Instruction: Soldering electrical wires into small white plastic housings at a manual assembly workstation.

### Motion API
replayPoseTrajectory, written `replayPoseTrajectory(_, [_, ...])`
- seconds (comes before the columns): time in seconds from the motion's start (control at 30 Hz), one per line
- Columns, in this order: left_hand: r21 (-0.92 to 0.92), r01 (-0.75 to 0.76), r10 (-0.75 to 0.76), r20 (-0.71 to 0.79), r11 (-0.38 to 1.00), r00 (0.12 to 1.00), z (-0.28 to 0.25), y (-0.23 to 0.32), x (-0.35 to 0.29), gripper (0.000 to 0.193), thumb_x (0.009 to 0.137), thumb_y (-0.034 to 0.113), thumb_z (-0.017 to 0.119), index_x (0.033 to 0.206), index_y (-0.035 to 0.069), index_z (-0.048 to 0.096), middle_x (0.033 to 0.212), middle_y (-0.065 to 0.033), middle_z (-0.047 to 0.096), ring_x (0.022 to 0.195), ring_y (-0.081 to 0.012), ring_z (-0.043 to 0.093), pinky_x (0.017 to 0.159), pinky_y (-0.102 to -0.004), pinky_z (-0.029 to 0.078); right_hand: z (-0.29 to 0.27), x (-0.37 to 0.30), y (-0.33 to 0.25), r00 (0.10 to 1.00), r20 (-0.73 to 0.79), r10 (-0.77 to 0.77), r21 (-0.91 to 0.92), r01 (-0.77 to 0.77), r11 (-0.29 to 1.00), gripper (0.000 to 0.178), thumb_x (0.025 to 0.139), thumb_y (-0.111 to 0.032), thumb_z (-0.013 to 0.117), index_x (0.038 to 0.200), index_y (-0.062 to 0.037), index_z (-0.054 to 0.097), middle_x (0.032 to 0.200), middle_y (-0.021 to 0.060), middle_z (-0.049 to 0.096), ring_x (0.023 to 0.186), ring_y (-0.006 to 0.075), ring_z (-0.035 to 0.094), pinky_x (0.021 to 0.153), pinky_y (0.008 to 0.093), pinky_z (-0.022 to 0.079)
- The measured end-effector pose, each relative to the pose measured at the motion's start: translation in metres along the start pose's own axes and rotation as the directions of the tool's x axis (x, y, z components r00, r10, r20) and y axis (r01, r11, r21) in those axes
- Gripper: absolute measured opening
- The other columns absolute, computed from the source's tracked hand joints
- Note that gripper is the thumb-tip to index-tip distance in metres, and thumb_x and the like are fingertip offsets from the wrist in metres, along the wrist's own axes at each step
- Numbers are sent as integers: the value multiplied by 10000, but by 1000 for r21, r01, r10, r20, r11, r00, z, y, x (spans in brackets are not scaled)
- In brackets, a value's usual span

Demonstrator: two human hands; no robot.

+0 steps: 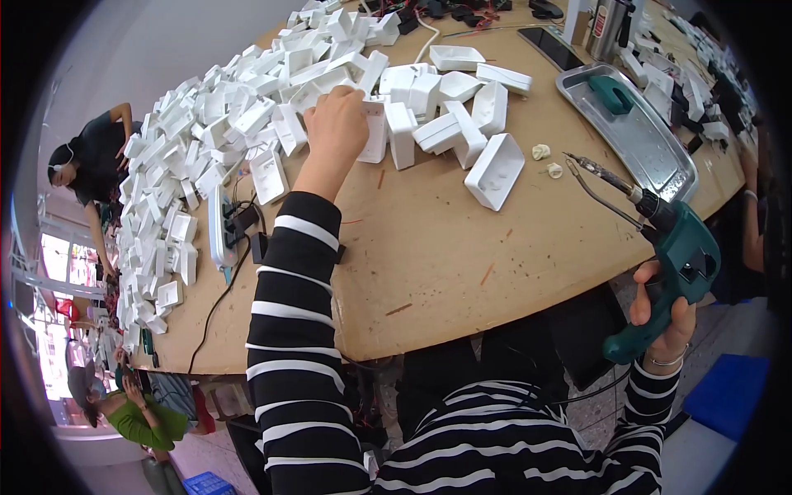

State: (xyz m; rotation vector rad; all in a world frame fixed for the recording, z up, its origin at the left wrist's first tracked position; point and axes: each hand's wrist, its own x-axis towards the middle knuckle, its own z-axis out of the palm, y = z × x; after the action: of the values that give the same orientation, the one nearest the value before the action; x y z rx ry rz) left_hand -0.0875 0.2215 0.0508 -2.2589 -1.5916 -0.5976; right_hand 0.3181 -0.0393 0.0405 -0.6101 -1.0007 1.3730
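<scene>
My left hand (337,124) reaches into the near side of a large heap of white plastic housings (247,120). Its fingers are curled, and the fingertips are hidden behind the hand. Just right of them lies one open white housing (374,139), close against the hand; whether it is gripped cannot be told. In my right hand (678,323), at the table's right front edge, is a green soldering gun (690,247) held by its handle. Its metal tip and curved feed tube point up and left over the table, near two small cream-coloured lumps (540,152).
A metal tray (660,144) holding a green part (610,95) lies at the right, near a phone (550,48) and a steel flask (609,29). A power strip (221,227) with black cables lies at the left. Other people (148,412) are nearby.
</scene>
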Motion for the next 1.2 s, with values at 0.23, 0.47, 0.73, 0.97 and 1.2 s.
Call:
replayPoseTrajectory(0.23, [-384, 212, -263, -85, 899, 961, 1, -13, -15, 165, 834, 16, 503, 953, 59, 609, 1006, -170, 611, 928, -365, 592, 804, -408, 470, -9, -6, -3, 999, -24, -29, -11, 29, 1000, 631, 906, -302, 629, 1329, 72, 348, 1165, 247, 506, 678, 153, 588, 573, 260, 546])
replayPoseTrajectory(0.47, [-547, -80, 109, 21, 834, 994, -89, 25, -57, 261, 795, -38, 518, 1021, 50, 612, 982, -140, 629, 853, -305, 619, 759, -371, 493, -15, -7, 5, 999, -23, -36, 23, 37, 999, 630, 918, -300, 610, 1333, 83, 330, 1162, 241, 505, 676, 142, 577, 575, 253, 540])
replayPoseTrajectory(0.73, [-403, -240, 372, 290, 883, 882, -82, 98, -122, 279, 741, 75, 598, 1019, 62, 618, 944, -122, 647, 844, -280, 627, 774, -353, 466, 6, -9, 5, 999, 34, 20, 19, -21, 1000, 652, 907, -304, 625, 1340, 78, 323, 1165, 242, 505, 661, 140, 565, 563, 251, 528])
replayPoseTrajectory(0.97, [-390, -224, 284, 103, 893, 953, -93, 73, -117, 297, 752, 97, 589, 1041, 55, 641, 975, -110, 644, 934, -276, 604, 847, -401, 431, 10, -17, 5, 999, 39, 23, 6, -23, 1000, 650, 904, -312, 629, 1331, 75, 329, 1167, 238, 505, 656, 137, 564, 560, 249, 528])
replayPoseTrajectory(1.2, [133, -251, 205, 289, 959, 935, -93, 9, -85, 150, 670, 68, 597, 775, 58, 703, 885, -79, 623, 925, -229, 577, 818, -375, 400, 16, -16, 10, 998, 42, 41, 2, -41, 999, 657, 910, -331, 615, 1342, 72, 327, 1162, 234, 510, 655, 135, 569, 557, 243, 533])
